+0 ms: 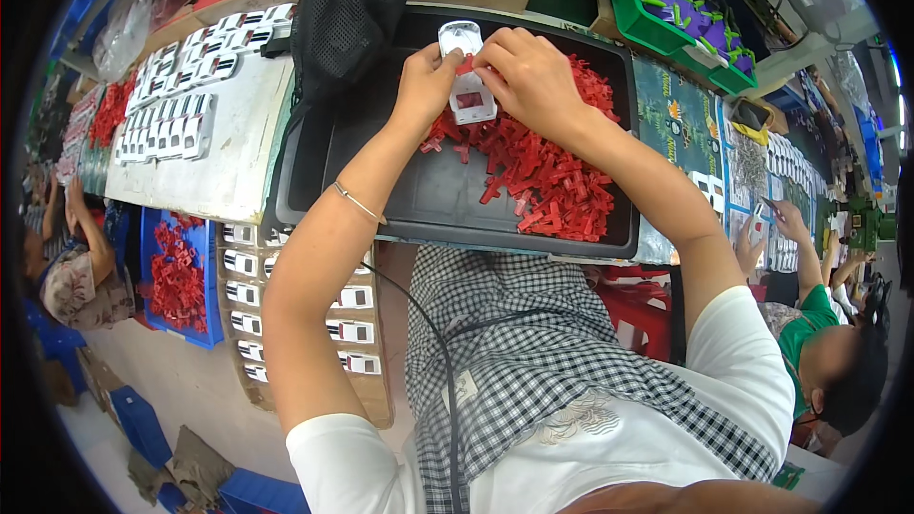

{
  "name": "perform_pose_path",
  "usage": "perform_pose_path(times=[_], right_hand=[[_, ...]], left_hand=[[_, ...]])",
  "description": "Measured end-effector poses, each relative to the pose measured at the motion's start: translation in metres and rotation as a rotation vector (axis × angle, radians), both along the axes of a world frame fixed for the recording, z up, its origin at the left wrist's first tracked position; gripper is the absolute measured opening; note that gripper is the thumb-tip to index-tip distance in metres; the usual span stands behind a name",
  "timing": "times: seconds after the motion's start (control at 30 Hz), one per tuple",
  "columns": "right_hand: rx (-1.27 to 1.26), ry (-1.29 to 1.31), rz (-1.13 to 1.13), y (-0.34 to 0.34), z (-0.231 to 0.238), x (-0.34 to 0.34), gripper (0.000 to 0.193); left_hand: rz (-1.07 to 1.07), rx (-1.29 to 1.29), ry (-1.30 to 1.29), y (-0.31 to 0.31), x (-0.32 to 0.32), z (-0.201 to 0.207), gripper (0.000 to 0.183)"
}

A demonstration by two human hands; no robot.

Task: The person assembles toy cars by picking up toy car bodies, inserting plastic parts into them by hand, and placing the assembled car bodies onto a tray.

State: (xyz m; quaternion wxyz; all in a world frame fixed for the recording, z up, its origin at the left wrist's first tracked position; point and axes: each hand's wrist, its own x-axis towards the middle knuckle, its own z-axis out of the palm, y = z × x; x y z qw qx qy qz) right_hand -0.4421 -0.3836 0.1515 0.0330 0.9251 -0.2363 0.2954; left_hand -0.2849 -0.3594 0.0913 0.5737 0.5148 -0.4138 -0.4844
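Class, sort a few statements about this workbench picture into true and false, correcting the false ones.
1. The left hand and right hand are both at one white car. True.
2. The red pieces in the black tray lie mostly at its left end. False: they lie mostly toward the right.
3. A bracelet is on the left arm. True.
4. The blue bin holds white cars. False: it holds red pieces.
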Motion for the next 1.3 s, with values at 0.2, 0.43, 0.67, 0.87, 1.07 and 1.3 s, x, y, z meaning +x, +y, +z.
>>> perform_pose_path(times=[0.2, 0.43, 0.67, 0.87, 1.07, 1.3], right_hand=[[-0.014, -0.017, -0.048, -0.005, -0.026, 0.007, 0.011], [-0.104, -0.037, -0.052, -0.010, -0.029, 0.006, 0.014], [-0.174, -0.025, -0.025, -0.014, -0.028, 0.005, 0.017], [-0.152, -0.051, -0.018, -0.017, -0.029, 0.005, 0.015], [0.064, -0.170, -0.096, -0.012, -0.025, 0.005, 0.016], [0.162, -0.269, -0.068, -0.010, -0.023, 0.006, 0.031]], left_hand=[[0.010, 0.044, 0.105, -0.001, -0.002, -0.002, 0.029], [-0.048, 0.037, 0.223, 0.004, -0.010, 0.004, 0.026], [-0.039, 0.000, 0.226, 0.002, -0.010, 0.004, 0.027], [-0.051, -0.008, 0.226, 0.001, -0.010, 0.000, 0.027], [-0.073, -0.014, 0.266, 0.007, -0.011, 0.012, 0.024], [-0.037, -0.095, 0.158, 0.000, -0.009, -0.002, 0.022]])
